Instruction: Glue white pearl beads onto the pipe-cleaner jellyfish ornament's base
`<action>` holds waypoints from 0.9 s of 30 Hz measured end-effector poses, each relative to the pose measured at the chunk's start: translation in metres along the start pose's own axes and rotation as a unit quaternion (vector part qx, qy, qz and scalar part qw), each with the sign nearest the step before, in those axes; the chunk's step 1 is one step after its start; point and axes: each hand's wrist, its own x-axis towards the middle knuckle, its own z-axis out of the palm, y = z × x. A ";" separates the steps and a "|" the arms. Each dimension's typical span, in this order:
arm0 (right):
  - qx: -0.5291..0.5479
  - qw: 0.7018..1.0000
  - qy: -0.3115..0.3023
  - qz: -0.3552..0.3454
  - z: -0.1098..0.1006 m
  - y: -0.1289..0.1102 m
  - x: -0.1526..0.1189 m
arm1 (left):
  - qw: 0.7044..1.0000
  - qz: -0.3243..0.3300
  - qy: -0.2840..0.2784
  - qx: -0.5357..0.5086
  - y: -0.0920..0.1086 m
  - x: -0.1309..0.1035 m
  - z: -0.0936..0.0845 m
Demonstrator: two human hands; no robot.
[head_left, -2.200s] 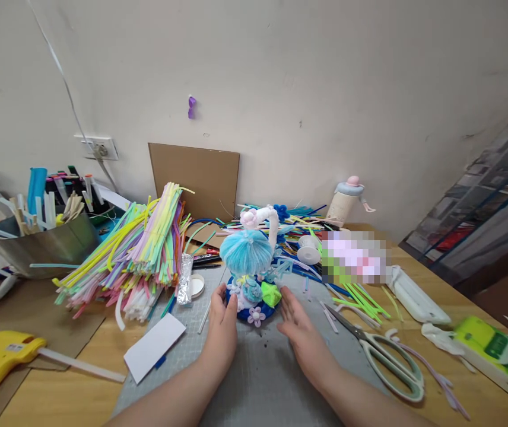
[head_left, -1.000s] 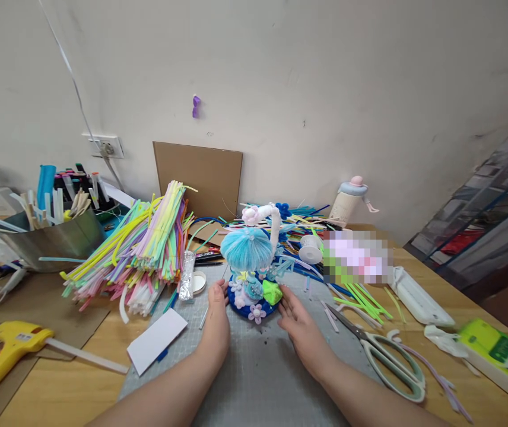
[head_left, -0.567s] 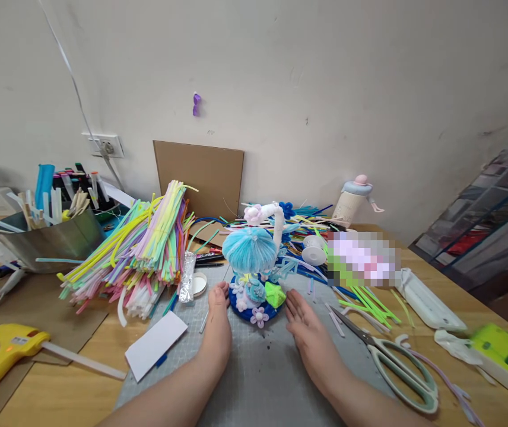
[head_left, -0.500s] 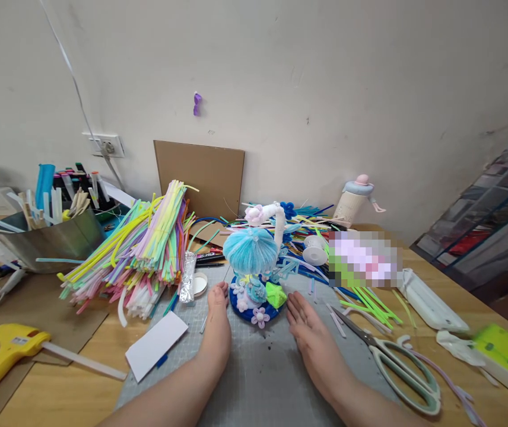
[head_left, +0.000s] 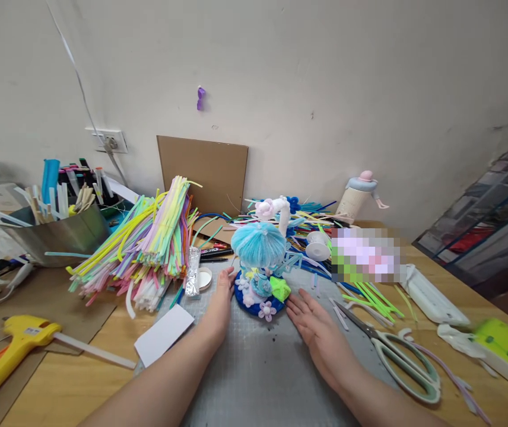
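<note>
A pipe-cleaner figure with a fluffy light-blue cap (head_left: 257, 244) stands upright on a round dark-blue base (head_left: 250, 308). Small flowers and a bright green piece (head_left: 280, 289) sit around the base. Behind the cap, a white post (head_left: 283, 220) curves over, topped by a pale pink flower and a blue flower. To the left of the base, my left hand (head_left: 222, 305) is open with its fingers stretched forward; whether it touches the rim I cannot tell. My right hand (head_left: 318, 326) lies open at the right, its fingertips close by the rim.
Under the figure is a grey cutting mat (head_left: 254, 379). Scissors (head_left: 403, 359) and a blurred-out item (head_left: 367, 255) lie at right. Left are a white card (head_left: 165, 335), a yellow glue gun (head_left: 27, 341) and a large bundle of pipe cleaners (head_left: 160, 237). A bottle (head_left: 355, 196) stands by the wall.
The whole view has shifted slightly, so most things appear a little further right and higher. Both hands stay open on either side of the figure.
</note>
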 end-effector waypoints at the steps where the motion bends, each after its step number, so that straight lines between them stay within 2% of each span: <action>1: 0.000 1.000 0.000 0.000 0.000 -0.001 0.000 | 1.000 -0.010 -0.004 -0.003 -0.001 -0.003 -0.001; 9: -0.012 1.000 0.000 -0.002 0.000 -0.003 0.007 | 0.999 -0.041 0.022 -0.009 -0.007 -0.019 0.001; 16: -0.057 0.998 -0.004 -0.012 -0.001 -0.002 0.009 | 0.999 -0.035 0.035 0.003 -0.008 -0.020 0.002; 22: -0.155 0.985 -0.001 -0.071 -0.004 -0.002 0.013 | 0.999 -0.002 0.032 0.032 -0.012 -0.021 0.000; 27: -0.277 0.951 0.008 -0.140 -0.003 -0.011 0.014 | 0.994 0.036 0.035 0.099 -0.016 -0.017 -0.003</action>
